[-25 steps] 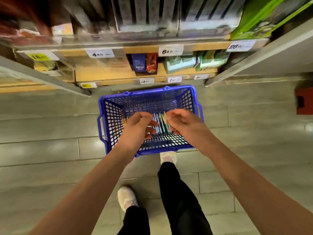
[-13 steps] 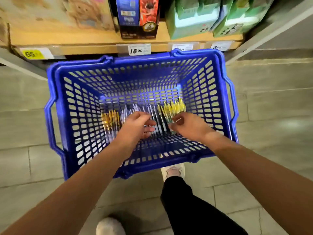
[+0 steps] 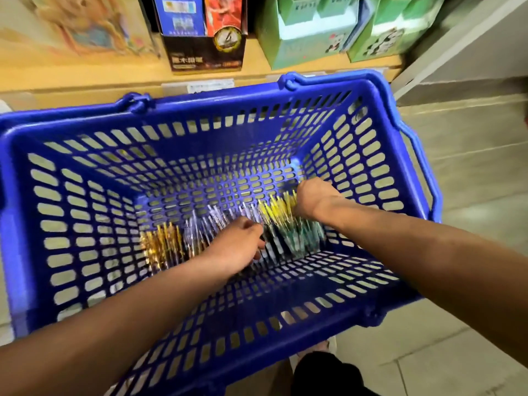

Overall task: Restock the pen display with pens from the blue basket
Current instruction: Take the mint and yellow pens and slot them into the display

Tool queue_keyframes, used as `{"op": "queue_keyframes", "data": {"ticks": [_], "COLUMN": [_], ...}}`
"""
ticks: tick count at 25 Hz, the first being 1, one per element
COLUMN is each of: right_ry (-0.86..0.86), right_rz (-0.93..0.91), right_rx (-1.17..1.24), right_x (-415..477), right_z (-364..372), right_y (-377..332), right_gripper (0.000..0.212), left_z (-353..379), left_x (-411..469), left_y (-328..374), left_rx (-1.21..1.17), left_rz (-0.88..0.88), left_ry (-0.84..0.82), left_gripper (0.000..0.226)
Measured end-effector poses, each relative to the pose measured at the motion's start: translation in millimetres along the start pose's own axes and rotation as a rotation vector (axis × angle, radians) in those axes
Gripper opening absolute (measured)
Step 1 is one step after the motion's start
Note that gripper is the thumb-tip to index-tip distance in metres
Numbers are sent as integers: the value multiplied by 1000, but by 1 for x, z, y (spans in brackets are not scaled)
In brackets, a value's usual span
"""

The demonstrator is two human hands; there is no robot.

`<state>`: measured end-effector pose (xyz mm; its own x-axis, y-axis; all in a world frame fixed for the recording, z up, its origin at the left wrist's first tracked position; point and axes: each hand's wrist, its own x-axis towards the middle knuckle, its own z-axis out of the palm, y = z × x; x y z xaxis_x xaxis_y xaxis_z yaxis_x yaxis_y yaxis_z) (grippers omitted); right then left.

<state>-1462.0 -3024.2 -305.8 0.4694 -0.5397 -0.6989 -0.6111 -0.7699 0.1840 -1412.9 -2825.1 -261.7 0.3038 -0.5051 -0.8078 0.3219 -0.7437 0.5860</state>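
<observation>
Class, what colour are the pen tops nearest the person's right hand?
Yellow pen tops, clearest in the head view, though blurred.

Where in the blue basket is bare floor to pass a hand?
Free: basket floor between the pens and the far wall. Crowded: near strip, gold pens to yellow pens, with left hand and right hand among them.

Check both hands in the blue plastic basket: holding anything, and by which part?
Right hand looks curled round the yellow top ends of the yellow-and-green plastic pens. Left hand is among the middle pens; grip too blurred to tell.
</observation>
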Motion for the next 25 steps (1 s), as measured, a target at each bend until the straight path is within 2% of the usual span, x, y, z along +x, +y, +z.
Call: {"op": "queue_keyframes", "data": {"ticks": [4,7,9,11,14,18,20,21,22,24,25], "right_ry": [-86,-154,-127,-185,-473,-606,-608,-549,-453,-214,-117], "right_rz": [-64,-52,-92,-147,-284,-385,-417,-384,-336,-246,-224], "right_rx": [-72,-189,-138,178,643,988,1043,1003,860,246,-13], "right_x": [7,4,1,-7,-22,-33,-27,-21,-14,-3,0], "right_z": [-3,-12,-27,-42,-54,-50,-50,-50,-48,-40,-33], "right_y": [4,-1,-4,-3,-13,-21,-11,-6,-2,2,1], "right_gripper": [7,8,7,17,25,19,26,30,33,41,47], "left_z": [0,-2,-3,0,5,4,1,-1,-5,-12,-16], "left_x": [1,3,-1,-9,-11,4,11,14,16,17,17], "left_y": [-4,4,10,16,13,9,5,2,-1,-5,-7], "left_rx": [85,-13,-141,-253,-295,-346,-298,-280,-285,-326,-333], "left_rz": [5,-5,-9,-8,50,72,68,57,45,31,34], "left_ry": [-7,2,29,53,89,-58,-14,32,63,62,49], "left_gripper": [29,30,28,23,24,41,43,39,31,18,19]}}
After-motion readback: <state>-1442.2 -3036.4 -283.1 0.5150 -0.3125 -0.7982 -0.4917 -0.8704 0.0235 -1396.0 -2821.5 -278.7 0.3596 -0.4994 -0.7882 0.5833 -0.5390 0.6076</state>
